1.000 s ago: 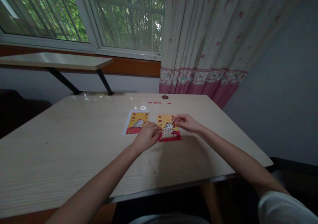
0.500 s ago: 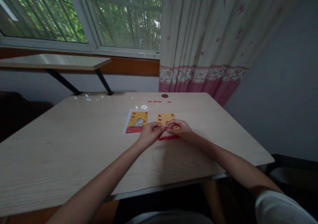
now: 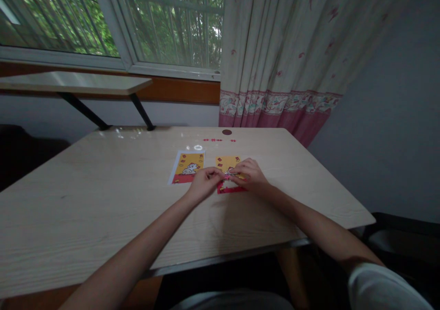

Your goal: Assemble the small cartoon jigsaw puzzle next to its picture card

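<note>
A partly filled jigsaw puzzle, yellow above and red below, lies on the table with a pale gap in its lower middle. My right hand covers its right side, thumb and fingertips closed on a small pinkish-red jigsaw piece over the gap. From the left, my left hand reaches the puzzle's left edge, thumb and forefinger pinched beside that piece. Whatever is between the left fingertips is too small to make out. Left of the puzzle lies a printed picture of a white cartoon animal on yellow and red.
Several loose red jigsaw pieces lie in a row toward the back of the table. Behind them is a dark round spot. A raised shelf stands at the back left, and a curtain hangs behind the table.
My left and right fingertips have moved slightly apart and down toward the puzzle. The right fingers now lie flatter over it. The view has shifted a little.
</note>
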The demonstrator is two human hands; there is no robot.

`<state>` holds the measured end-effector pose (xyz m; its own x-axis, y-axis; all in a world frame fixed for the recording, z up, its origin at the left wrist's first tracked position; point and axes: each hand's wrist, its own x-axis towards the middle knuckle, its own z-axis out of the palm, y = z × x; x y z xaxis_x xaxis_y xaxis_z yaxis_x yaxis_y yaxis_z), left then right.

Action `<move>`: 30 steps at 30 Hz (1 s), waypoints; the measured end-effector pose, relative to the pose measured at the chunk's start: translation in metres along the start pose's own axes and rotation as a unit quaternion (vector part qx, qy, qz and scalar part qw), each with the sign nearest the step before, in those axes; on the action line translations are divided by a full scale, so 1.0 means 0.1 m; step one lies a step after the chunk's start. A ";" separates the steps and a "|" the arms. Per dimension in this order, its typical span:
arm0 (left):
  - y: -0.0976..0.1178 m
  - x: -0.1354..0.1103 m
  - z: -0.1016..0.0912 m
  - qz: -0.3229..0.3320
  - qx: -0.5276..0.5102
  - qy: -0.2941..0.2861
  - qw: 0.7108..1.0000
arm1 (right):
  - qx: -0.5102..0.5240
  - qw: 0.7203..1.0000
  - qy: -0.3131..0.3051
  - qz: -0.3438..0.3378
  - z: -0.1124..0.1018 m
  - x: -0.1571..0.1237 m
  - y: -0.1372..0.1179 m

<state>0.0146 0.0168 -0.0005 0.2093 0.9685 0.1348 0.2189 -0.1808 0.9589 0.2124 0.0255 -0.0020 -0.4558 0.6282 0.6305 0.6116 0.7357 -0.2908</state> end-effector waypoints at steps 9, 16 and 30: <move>-0.01 -0.06 -0.22 0.190 0.307 -0.013 0.932 | 0.026 0.996 -0.011 0.079 0.06 -0.06 0.08; -0.04 -0.08 -0.25 0.213 0.380 -0.033 0.900 | 0.034 0.986 -0.099 0.132 0.14 -0.09 0.07; 0.00 -0.10 -0.21 0.234 0.429 -0.096 0.867 | 0.018 0.982 -0.131 0.136 0.12 -0.07 0.05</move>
<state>-0.0080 0.0112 0.0031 0.6040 0.7229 0.3355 0.6779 -0.6874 0.2606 0.2109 0.0280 -0.0171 -0.4318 0.8430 0.3208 0.7125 0.5369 -0.4518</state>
